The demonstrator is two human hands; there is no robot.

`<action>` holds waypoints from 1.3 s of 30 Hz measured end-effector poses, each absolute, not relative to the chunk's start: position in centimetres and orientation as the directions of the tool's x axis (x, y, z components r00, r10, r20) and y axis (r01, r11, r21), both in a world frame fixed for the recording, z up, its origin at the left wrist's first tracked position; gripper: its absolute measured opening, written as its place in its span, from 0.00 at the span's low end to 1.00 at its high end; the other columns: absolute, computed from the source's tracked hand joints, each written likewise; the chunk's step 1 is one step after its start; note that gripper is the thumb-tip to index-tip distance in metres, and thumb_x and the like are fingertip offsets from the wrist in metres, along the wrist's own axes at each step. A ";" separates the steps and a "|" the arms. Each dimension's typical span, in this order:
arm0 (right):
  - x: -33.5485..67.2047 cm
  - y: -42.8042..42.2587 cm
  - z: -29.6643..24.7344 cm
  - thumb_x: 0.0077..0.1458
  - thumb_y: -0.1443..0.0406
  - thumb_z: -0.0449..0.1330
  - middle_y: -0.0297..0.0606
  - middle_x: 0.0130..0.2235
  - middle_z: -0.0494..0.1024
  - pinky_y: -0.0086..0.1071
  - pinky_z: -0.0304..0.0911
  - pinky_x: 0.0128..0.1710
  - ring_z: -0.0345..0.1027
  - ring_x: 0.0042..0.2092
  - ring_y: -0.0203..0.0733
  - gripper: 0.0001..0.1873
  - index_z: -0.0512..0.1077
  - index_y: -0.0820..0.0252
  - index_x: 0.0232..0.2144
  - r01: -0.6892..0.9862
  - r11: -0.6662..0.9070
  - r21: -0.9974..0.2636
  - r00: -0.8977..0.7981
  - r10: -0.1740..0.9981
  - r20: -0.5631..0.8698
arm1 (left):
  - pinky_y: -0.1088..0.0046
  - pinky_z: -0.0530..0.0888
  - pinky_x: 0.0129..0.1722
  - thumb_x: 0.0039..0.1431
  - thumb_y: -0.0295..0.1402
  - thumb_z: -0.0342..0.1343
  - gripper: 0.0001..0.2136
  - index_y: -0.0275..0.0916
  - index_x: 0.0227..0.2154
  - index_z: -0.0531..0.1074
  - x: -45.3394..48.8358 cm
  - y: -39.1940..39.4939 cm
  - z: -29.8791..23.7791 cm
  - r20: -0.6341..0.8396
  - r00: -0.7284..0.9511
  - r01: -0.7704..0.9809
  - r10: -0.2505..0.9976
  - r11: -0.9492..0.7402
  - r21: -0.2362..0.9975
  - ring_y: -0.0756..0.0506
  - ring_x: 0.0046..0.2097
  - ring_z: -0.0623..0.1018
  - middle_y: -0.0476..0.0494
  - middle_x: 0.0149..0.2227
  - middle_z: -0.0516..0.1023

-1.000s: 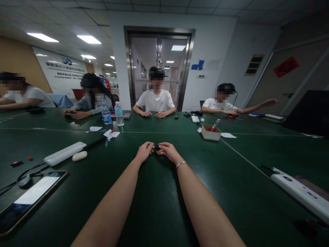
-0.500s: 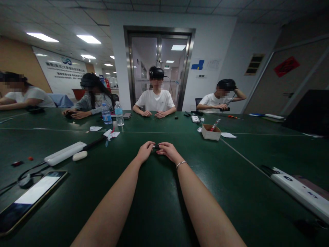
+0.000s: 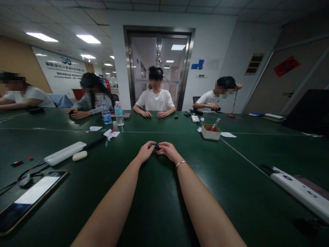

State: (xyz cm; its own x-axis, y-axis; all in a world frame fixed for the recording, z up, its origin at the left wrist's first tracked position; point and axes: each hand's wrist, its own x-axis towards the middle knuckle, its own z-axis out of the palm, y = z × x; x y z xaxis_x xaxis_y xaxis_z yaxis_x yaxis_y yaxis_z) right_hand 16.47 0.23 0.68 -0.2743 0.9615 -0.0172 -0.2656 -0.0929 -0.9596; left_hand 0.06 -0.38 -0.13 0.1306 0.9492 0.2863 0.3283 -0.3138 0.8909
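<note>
Item: small dark object (image 3: 156, 146), pinched between the fingertips of both hands, far out along the green table (image 3: 159, 206) at arm's length, just above or on its surface; which, cannot be told.

Near: phone (image 3: 28, 197) lying flat at the left edge, screen lit; white power strip (image 3: 300, 192) at the right edge.

Middle: left hand (image 3: 146, 151), fingers curled together, tips closed on the object's left end. Right hand (image 3: 168, 151), bracelet (image 3: 180, 164) at the wrist, fingers likewise bunched, tips on the right end. The object is mostly hidden; only a short black sliver shows between the hands.

Handling, judged: light, rigid, small enough to slip from a loose pinch; best held by its two ends, thumb against forefinger, as now. Fragility cannot be told.

Left of the hands: a second white power strip (image 3: 64, 153) and a white oval piece (image 3: 79, 155). Beyond: cardboard box (image 3: 210, 132), two water bottles (image 3: 112, 114).

Far: four people seated at the table's far and left sides.
</note>
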 end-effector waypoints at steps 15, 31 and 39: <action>16.5 0.3 0.7 0.51 0.75 0.59 0.41 0.28 0.76 0.26 0.71 0.25 0.73 0.25 0.38 0.05 0.68 0.67 0.33 -0.267 -0.103 -0.958 -0.271 0.962 -0.028 | 0.74 0.66 0.28 0.55 0.41 0.47 0.15 0.41 0.40 0.71 0.1 -0.1 -0.4 0.278 0.082 0.334 0.957 -0.289 0.897 0.50 0.27 0.70 0.51 0.24 0.70; 16.5 0.1 0.8 0.51 0.73 0.60 0.40 0.27 0.75 0.27 0.72 0.27 0.73 0.25 0.37 0.05 0.67 0.67 0.33 -0.276 -0.096 -0.956 -0.273 0.962 -0.018 | 0.75 0.67 0.29 0.54 0.37 0.48 0.13 0.40 0.41 0.70 0.2 -0.4 -0.1 0.261 0.112 0.285 0.959 -0.283 0.916 0.51 0.27 0.70 0.49 0.28 0.71; 16.4 0.1 1.0 0.55 0.63 0.60 0.37 0.18 0.72 0.20 0.58 0.12 0.66 0.17 0.33 0.11 0.66 0.66 0.25 -0.115 -0.061 -0.991 -0.250 0.968 -0.031 | 0.75 0.66 0.28 0.52 0.35 0.50 0.15 0.39 0.42 0.70 0.2 -0.5 0.0 0.281 0.129 0.231 0.951 -0.304 0.924 0.50 0.27 0.69 0.51 0.25 0.68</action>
